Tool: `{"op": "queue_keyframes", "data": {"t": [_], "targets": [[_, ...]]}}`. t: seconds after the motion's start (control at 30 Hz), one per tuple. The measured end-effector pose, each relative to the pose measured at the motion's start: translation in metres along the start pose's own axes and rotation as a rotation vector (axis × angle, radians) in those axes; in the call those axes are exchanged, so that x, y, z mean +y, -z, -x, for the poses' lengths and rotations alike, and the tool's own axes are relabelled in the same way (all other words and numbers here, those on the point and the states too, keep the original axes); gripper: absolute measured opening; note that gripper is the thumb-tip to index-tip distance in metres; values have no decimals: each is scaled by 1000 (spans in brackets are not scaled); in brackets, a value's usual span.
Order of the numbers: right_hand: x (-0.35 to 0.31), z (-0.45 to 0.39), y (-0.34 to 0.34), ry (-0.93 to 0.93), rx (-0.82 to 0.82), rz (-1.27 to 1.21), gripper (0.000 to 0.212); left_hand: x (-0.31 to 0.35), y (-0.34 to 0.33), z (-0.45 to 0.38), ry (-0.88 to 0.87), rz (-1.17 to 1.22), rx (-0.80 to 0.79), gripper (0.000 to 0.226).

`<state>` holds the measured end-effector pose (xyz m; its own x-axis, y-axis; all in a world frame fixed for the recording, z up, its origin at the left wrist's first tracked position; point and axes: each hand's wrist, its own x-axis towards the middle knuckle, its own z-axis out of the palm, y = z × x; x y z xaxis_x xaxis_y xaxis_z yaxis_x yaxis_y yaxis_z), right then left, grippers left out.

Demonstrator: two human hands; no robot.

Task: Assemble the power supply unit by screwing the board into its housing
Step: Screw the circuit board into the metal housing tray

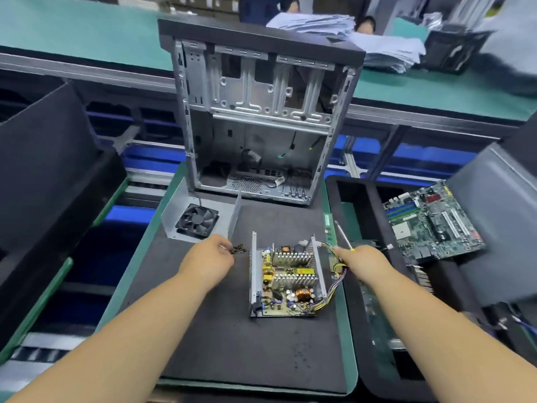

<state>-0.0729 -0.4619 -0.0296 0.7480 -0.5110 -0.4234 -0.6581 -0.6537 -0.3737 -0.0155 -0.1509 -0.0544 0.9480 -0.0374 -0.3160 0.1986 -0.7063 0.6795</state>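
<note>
The power supply board (287, 279), with heat sinks, coils and a wire bundle, lies inside its open metal housing (254, 271) on the dark mat. A small heap of dark screws (239, 249) lies just left of the housing. My left hand (210, 258) reaches to that heap with curled fingertips touching it; whether it pinches a screw is hidden. My right hand (363, 261) grips a screwdriver (343, 235) whose shaft points up and away, right of the housing beside the wires.
The housing's cover with a black fan (197, 221) lies at the mat's far left. An open computer case (258, 117) stands upright behind. A motherboard (433, 222) rests in a black tray on the right. Dark trays stand at the left.
</note>
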Motion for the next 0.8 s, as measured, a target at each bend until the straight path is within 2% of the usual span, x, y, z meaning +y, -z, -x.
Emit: {"op": "queue_keyframes", "data": {"t": [0.2,0.37,0.63,0.8], "targets": [[-10,6,13,4,217,35,36,-30,2,-16,6,-98,74,12],[-30,11,14,96,236,-36,12,-42,-7,-29,-35,-107,79,14],[-53,21,1,243,271,-222,20,-40,-22,-41,-121,-100,129,9],[-63,31,0,321,296,-333,16,-39,-26,-43,-150,-108,133,11]]}}
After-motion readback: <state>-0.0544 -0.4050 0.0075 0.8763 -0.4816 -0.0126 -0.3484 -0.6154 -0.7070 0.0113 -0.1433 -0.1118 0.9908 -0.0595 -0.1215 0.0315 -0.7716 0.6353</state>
